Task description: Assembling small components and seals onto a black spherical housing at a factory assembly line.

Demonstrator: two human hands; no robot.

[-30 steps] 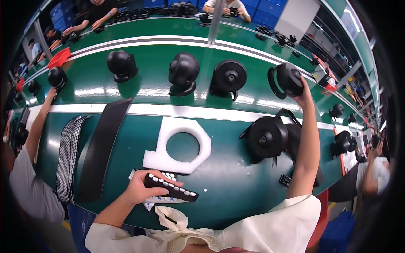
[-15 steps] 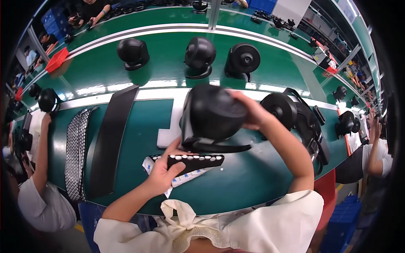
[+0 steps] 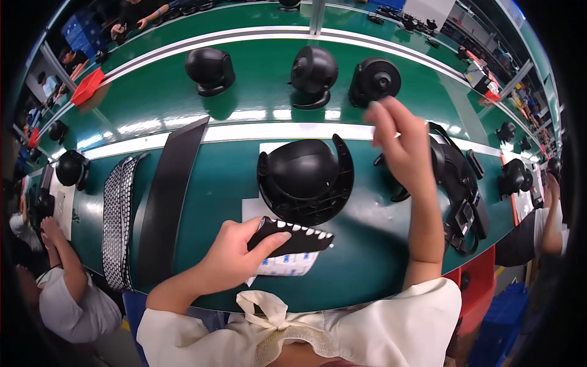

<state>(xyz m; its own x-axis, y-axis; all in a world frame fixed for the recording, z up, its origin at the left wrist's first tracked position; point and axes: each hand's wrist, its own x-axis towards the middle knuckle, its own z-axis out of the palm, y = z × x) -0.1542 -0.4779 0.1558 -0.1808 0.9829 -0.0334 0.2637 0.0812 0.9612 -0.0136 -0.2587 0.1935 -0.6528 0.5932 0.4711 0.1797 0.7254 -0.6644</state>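
Observation:
My left hand [image 3: 235,254] pinches a black strip [image 3: 275,240] edged with white round dots. Beneath the strip lies white backing paper with blue print [image 3: 290,264]. Just beyond, a glossy black rounded housing [image 3: 302,168] rests tipped over on the bench, its ribbed curved base toward me. No hand touches it. My right hand [image 3: 400,144] is raised to the right of this housing, fingers bent and apart, fingertips blurred, with nothing visible in it. It is nearest a black housing with a round ringed face [image 3: 377,79] on the far green belt.
Two more black housings [image 3: 210,70] [image 3: 313,74] stand on the belt. To my left lie a long black sheet [image 3: 168,208] and white-dotted strips [image 3: 118,223]. Black straps and parts [image 3: 455,189] crowd the right. Co-workers sit at both sides; a red bin [image 3: 474,287] is at lower right.
The right hand has let go of the black housing, now tipped over on the bench, and moved up and right. The left hand still holds the dotted strip. The view has shifted slightly.

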